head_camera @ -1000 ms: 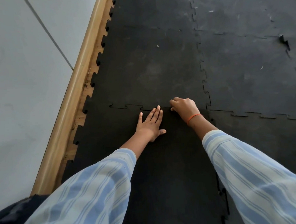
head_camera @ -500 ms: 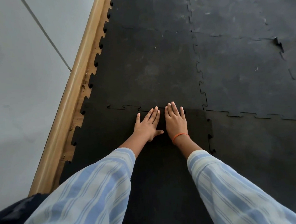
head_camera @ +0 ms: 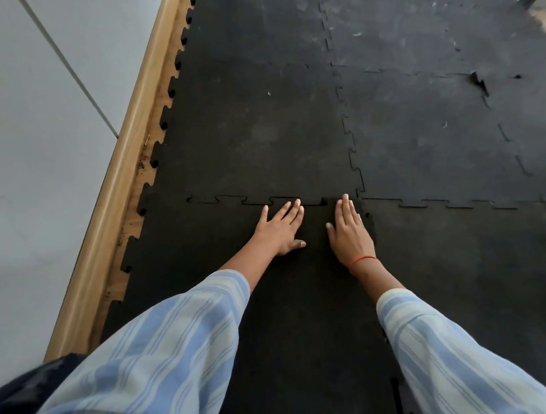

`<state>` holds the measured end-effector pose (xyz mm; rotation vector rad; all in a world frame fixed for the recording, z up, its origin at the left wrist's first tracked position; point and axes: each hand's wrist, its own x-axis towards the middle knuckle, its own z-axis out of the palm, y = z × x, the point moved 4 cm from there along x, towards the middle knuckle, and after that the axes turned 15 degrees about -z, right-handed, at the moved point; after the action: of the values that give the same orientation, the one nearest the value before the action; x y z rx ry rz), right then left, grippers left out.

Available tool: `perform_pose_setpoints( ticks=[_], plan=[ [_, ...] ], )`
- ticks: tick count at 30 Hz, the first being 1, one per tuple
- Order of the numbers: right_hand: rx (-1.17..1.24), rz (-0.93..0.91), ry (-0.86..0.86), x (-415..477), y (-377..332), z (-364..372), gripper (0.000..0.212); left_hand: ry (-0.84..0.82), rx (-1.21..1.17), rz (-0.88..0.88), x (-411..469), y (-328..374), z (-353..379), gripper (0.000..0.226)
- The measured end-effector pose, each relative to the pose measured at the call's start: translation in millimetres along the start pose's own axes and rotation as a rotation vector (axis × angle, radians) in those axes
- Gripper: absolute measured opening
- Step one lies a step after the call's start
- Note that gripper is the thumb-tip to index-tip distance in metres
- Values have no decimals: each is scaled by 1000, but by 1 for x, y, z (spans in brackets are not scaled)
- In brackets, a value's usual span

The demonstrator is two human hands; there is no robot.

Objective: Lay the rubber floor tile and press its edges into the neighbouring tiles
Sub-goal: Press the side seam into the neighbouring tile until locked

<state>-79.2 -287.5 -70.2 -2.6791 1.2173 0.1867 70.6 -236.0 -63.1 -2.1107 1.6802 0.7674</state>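
A: From the head view, where is the floor tile (head_camera: 205, 273)?

B: It lies flat on the floor in the near middle, black rubber, darker than the rest. Its far edge is a toothed seam (head_camera: 255, 203) that meets the neighbouring tile (head_camera: 255, 135) beyond it. Its right edge meets another laid tile (head_camera: 473, 259) on the near right.

A: And the hands?

B: Both lie palm down on the floor tile, close to that far seam. The left hand (head_camera: 280, 228) is spread flat, fingers slightly fanned and pointing far and a little right, fingertips just short of the seam. The right hand (head_camera: 350, 231) is flat too, fingers together and straight, tips touching the seam near the tile's far right corner. Neither grasps anything; both are wide open against the rubber. The hands are near each other but apart.

A: Anything on the wrists?

B: An orange band (head_camera: 363, 259) circles the right wrist. Both arms wear blue-and-white striped sleeves (head_camera: 153, 355).

A: What is to the left?

B: The tile's left edge shows its teeth against a wooden strip (head_camera: 119, 196) that runs from near left to far middle. Beyond the strip is pale grey wall (head_camera: 25, 156).

A: Further off?

B: More dusty black tiles (head_camera: 419, 129), joined by toothed seams. One seam on the far right has a tab (head_camera: 478, 83) sticking up.

A: Any containers?

B: I see none to speak of.
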Motion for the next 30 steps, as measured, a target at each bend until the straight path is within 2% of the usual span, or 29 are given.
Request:
perform_pose_setpoints(
  ticks=[6,14,16,18,21,26,30],
  plan=[
    [65,11,-159,2,20,-3,56,-12,-28,85,14,40,-5,90],
    [44,15,-310,15,21,-6,62,-6,90,23,28,50,-11,95],
    [60,11,-269,11,19,-5,60,20,96,12,25,49,-12,95],
    [62,44,-151,1,21,-1,59,62,80,-7,21,50,-10,94],
    [79,208,0,-16,22,6,66,77,-5,-52,16,57,-6,95],
    [111,432,89,-29,12,11,77,48,-152,-153,15,71,-1,98],
    [225,574,253,-58,-1,9,79,-43,-201,-104,21,68,0,101]
  ],
)
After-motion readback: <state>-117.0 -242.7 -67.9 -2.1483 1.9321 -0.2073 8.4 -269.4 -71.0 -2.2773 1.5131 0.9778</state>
